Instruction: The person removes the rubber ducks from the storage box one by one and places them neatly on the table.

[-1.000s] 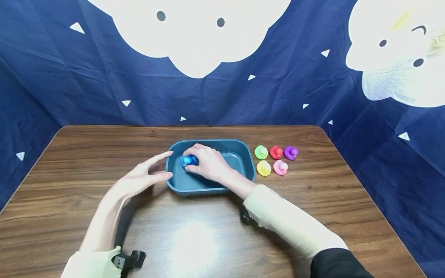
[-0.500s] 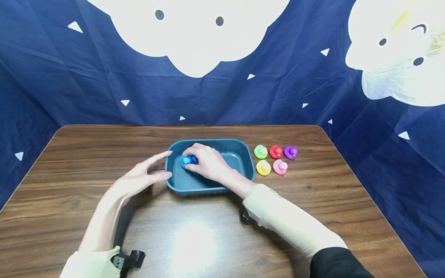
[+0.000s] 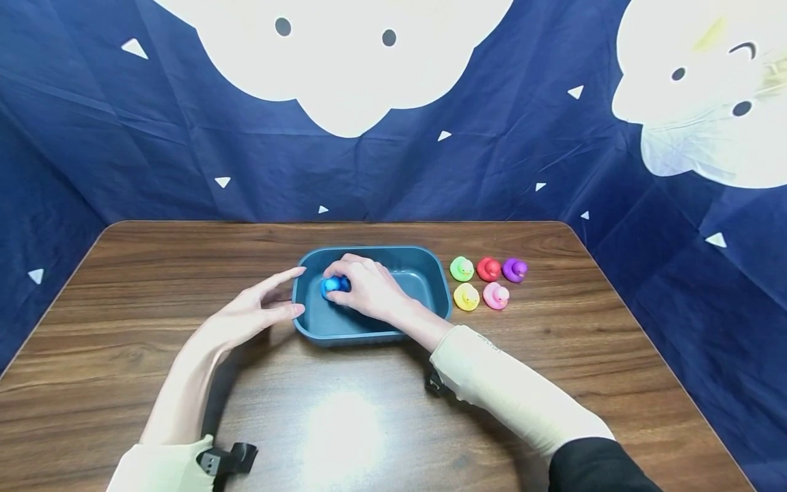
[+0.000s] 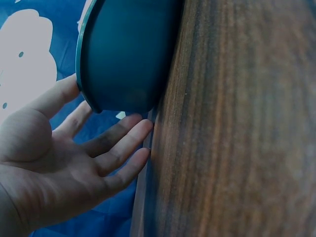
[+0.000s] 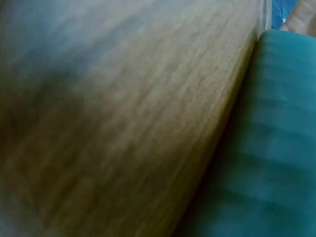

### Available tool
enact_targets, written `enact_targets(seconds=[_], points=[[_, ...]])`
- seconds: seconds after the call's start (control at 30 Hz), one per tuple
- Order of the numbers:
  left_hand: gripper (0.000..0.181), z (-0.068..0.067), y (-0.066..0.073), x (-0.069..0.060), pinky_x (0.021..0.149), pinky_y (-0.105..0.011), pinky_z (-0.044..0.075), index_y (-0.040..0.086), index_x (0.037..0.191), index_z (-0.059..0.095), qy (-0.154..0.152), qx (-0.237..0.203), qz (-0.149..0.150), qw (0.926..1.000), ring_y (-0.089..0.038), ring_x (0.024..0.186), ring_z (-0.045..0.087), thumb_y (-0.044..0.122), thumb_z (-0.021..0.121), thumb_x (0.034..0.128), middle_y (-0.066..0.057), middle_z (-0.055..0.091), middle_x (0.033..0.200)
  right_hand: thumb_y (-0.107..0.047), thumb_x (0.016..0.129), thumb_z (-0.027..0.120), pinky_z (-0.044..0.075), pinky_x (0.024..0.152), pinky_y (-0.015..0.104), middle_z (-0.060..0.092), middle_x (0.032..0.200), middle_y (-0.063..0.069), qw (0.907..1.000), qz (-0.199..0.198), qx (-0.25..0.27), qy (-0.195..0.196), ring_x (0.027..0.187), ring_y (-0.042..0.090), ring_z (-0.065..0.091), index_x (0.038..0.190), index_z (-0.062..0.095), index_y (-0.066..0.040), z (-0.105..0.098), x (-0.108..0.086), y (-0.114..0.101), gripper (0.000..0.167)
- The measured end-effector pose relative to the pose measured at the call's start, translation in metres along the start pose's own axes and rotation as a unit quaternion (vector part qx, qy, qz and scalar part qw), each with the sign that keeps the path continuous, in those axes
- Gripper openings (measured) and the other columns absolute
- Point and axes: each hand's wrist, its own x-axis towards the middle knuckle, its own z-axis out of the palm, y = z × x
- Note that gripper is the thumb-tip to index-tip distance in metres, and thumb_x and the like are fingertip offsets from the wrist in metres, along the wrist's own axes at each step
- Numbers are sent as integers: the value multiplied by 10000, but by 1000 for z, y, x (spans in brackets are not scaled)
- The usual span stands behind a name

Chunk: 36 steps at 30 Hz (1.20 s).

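Observation:
A dark teal plastic tub (image 3: 430, 263) lies lengthwise on the wooden table. Inside its left part, my right hand (image 3: 371, 290) holds a blue rubber duck (image 3: 333, 284) between thumb and fingers, low near the floor of the tub. My left hand (image 3: 246, 318) is at the tub's left end, thumb and fingers spread. In the left wrist view that hand (image 4: 74, 158) has its thumb and a finger against the tub's rim (image 4: 84, 89), while its other fingers extend loosely by the wall. From the right wrist only the tub's outer wall (image 5: 276, 128) shows; the duck is hidden there.
Right of the tub stand a green duck (image 3: 462, 269), a red duck (image 3: 488, 269), a purple duck (image 3: 514, 270), a yellow duck (image 3: 466, 297) and a pink duck (image 3: 496, 296). A blue cloth with white clouds (image 3: 347, 82) hangs behind the wooden table (image 3: 590, 355).

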Motion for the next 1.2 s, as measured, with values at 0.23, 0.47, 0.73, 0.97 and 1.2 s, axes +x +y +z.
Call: enact_targets(seconds=[0.23,0.47,0.73,0.97,1.2], points=[[764,1,2,0,1202,-634,337,303,1639,255,-16,35,-72,10000,-408,1494,411,380,667,1000,-223,395,1621,-320,936,764,515,757,252,675,1108,-48,10000,2,92,24,895,101,599,1195,736,-220,-3,-2,2,280],[763,1,1,0,1202,-617,347,276,1641,260,-3,-24,-11,10000,-404,1483,428,357,669,1002,-219,410,1613,-295,933,764,534,808,268,686,1150,-42,9996,55,259,47,944,122,621,1210,738,-211,-8,-4,4,291],[760,2,2,0,1188,-600,363,258,1639,268,27,62,8,10000,-407,1471,438,352,670,1001,-229,431,1595,-264,925,778,537,822,264,703,1153,-32,9989,78,467,75,953,123,626,1203,745,-209,-13,-7,7,285],[770,1,1,0,1192,-619,355,257,1641,262,16,40,-45,10000,-408,1474,432,360,673,998,-227,423,1601,-254,917,789,537,836,282,708,1169,-23,9980,47,618,117,967,134,632,1201,749,-212,-16,-9,10,290],[774,0,0,0,1189,-611,357,262,1641,261,39,60,-61,10000,-408,1474,428,359,676,995,-229,422,1599,-259,912,794,539,859,298,704,1200,-16,9976,65,665,179,1000,141,629,1207,751,-212,-20,-12,14,302]])
